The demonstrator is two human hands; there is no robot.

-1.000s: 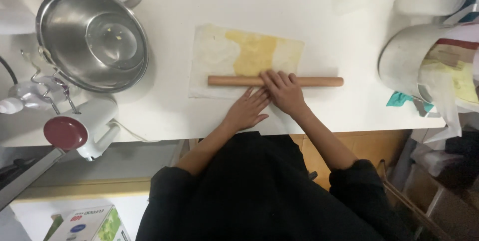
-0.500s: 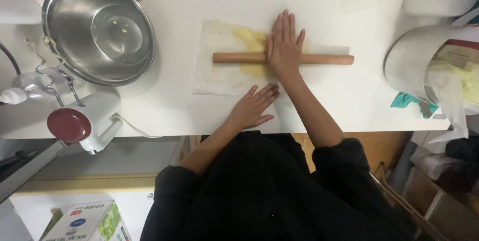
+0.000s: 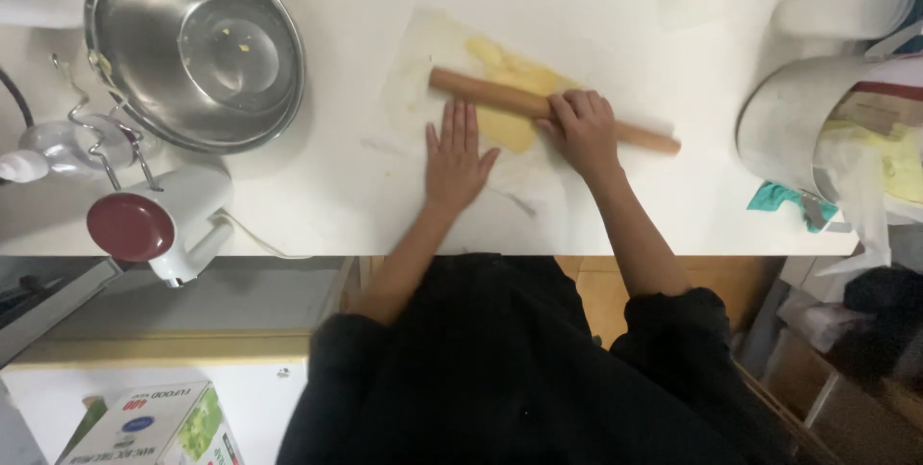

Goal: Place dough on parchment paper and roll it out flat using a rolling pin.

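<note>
The wooden rolling pin [image 3: 538, 107] lies slanted across the yellow dough [image 3: 510, 100] on the white counter [image 3: 615, 32], upper-left to lower-right, the right hand [image 3: 582, 128] curled over its middle, the left hand [image 3: 457, 157] flat, fingers extended, just below its left end.

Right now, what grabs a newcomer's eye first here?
Mid-counter, a wooden rolling pin lies slantwise over yellow dough on a pale sheet; the right hand rests on the pin, the left hand lies flat beside it on the sheet. At upper left sits a big steel bowl, with a white stand mixer below it at the counter's edge.
</note>
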